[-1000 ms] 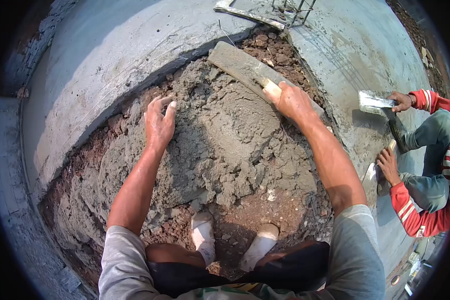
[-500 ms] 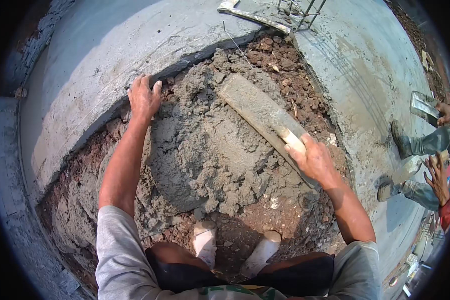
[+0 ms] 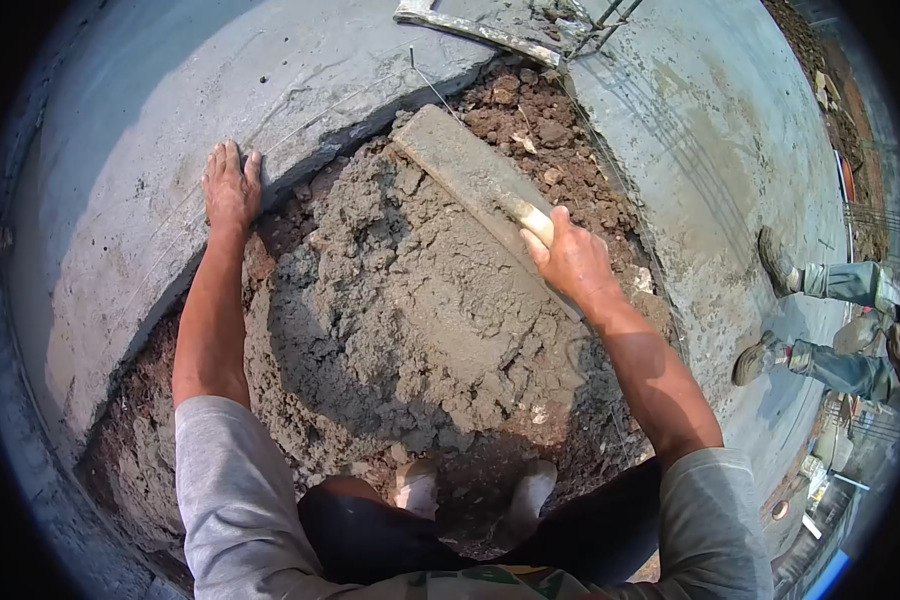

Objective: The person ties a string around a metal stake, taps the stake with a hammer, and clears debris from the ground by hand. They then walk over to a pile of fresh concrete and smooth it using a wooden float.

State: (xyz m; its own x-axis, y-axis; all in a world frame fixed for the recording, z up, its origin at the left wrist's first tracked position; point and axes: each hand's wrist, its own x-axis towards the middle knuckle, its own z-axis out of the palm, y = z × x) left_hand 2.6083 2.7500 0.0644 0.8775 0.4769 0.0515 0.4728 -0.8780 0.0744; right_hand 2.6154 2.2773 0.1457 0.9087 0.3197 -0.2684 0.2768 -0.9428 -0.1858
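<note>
A long, mortar-coated float [image 3: 470,175] lies flat across the upper right of the wet concrete [image 3: 400,270]. My right hand [image 3: 575,262] is wrapped round its pale handle [image 3: 530,220]. My left hand [image 3: 232,187] rests palm down on the edge of the grey concrete slab [image 3: 300,60], fingers stretched and holding nothing. Rough and lumpy, the wet concrete fills the hollow between my hands, with a smoother patch near the float. My feet [image 3: 417,488] stand at its near side.
Reddish soil clods [image 3: 530,110] border the concrete. A string [image 3: 435,90] runs from a nail by the slab edge. An L-shaped bar [image 3: 480,35] and rebar [image 3: 610,22] lie beyond. At right, another person's shoes [image 3: 760,358] stand on the second slab [image 3: 710,180].
My left hand has shifted from the slab's edge onto its top. The float, still in my right hand, appears farther up and left, though the view has shifted. The other person's hands have left view.
</note>
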